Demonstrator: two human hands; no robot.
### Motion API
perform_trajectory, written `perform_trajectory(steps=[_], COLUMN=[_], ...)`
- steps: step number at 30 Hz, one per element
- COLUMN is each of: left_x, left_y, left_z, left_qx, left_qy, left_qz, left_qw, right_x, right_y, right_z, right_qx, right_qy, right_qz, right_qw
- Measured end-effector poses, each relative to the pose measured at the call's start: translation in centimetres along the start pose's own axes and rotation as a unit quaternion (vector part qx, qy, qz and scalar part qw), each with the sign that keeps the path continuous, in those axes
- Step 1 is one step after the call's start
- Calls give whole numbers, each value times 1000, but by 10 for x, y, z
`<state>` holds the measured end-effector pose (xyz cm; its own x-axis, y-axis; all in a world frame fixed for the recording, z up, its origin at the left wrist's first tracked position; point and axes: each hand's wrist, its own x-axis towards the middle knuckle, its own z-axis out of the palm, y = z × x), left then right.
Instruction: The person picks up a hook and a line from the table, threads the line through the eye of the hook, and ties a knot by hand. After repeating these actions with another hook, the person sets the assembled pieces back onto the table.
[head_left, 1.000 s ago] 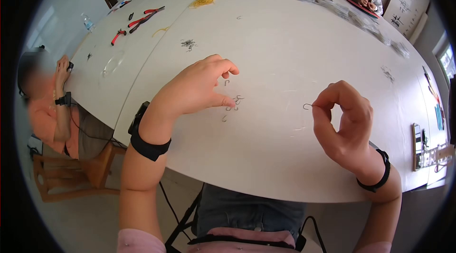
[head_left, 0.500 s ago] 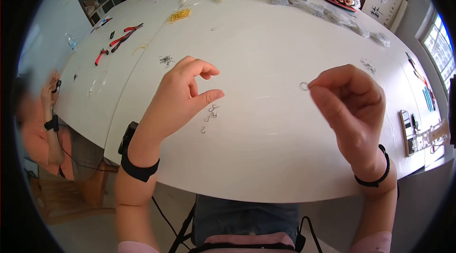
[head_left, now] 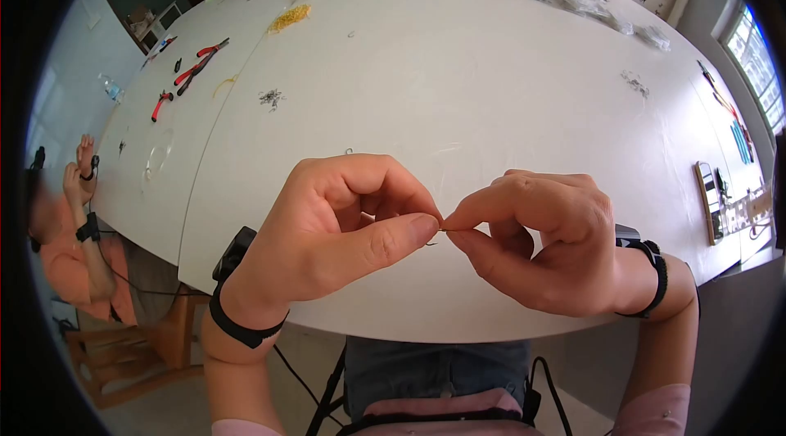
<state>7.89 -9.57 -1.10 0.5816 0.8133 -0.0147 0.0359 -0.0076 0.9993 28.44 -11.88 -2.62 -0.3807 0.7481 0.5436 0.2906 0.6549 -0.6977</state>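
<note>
One hook (head_left: 431,243) being handled, looking unfinished: left hand (head_left: 352,231) is pinching it with thumb and index pressed together, right hand (head_left: 544,243) is pinching at it too, tips meeting the left's. Bend is peeking out under the left thumb, rest is hiding between fingertips, so can't tell how each is gripping. Others are lying loose on the table (head_left: 458,108): a single hook (head_left: 349,151) just beyond the left hand, a second hook (head_left: 351,34) farther past it, left pile (head_left: 270,99) beyond and left of that hand, right pile (head_left: 635,84) beyond and right of the right hand. Can't tell which are already worked, so the count left is staying unknown. Pliers (head_left: 201,66) are sitting far left of the left hand, untouched. Versus earlier: right hand was holding the hook well apart and left was gaping empty; now both are meeting, and the left is covering most of the loose cluster near it
</note>
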Motion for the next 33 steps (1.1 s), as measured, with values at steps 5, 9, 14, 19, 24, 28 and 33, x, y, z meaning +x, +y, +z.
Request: perform_trajectory(steps=[5, 9, 14, 19, 24, 28, 33], left_x=[1, 0, 0, 1, 2, 0, -2], left_y=[3, 3, 5, 5, 5, -7, -7], left_z=[0, 1, 0, -1, 1, 9, 20], left_qx=[-25, -42, -51, -82, -122, -18, 319], left_qy=[-26, -27, -28, -41, -39, 30, 159], left_qz=[-47, -65, -126, -148, -158, -1, 230], left_qw=[998, 997, 990, 985, 979, 999, 906], right_x=[0, 1, 7, 10, 6, 6, 6], right_y=[4, 5, 1, 2, 12, 14, 13], right_z=[-1, -6, -8, -8, -5, -5, -3], right_qx=[22, 135, 325, 397, 463, 479, 474], right_qy=[0, -60, -93, -128, -140, -116, -99], right_qz=[-2, 108, 255, 325, 333, 346, 352], right_qw=[1000, 983, 906, 849, 809, 799, 801])
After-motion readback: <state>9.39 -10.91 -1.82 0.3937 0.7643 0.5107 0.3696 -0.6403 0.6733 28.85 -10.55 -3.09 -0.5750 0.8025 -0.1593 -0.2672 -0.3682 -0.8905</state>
